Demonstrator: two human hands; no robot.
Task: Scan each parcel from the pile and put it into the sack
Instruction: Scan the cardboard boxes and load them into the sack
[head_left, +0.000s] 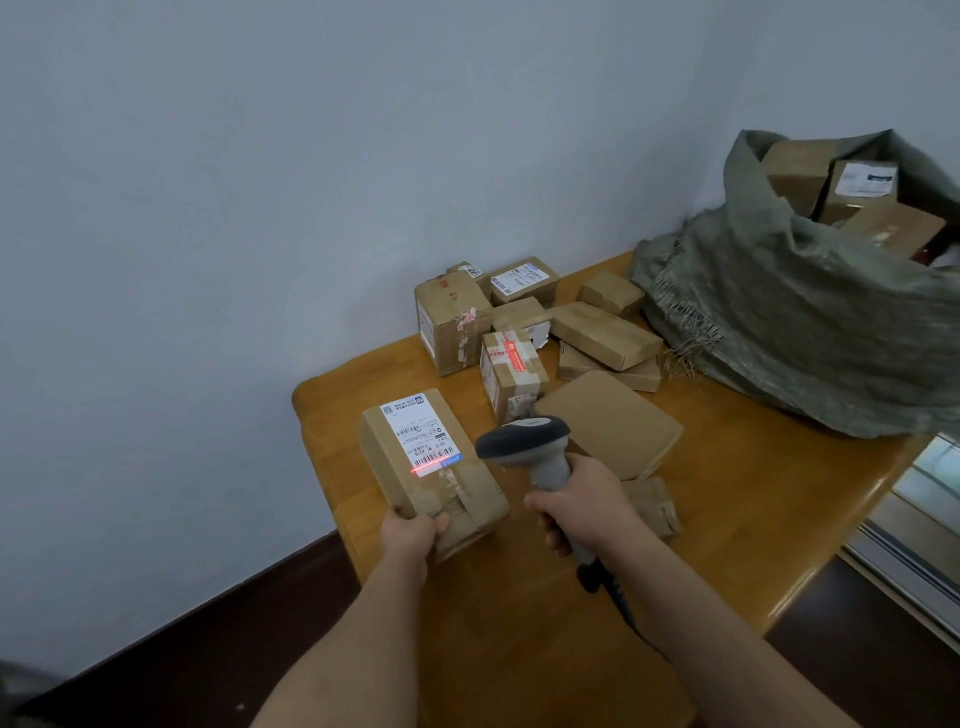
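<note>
Parcel (434, 470) is gripped at its near end by left hand (410, 535), at desk's (727, 519) left edge, long axis pointing away toward wall. Scanner (540, 457) is clamped in right hand (582, 504), red line across label.

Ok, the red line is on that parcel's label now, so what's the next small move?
Probably carry the parcel in the left hand right to the sack. The scanner in the right hand already casts its red line across the label's barcode, and the sack's mouth gapes open.
</note>
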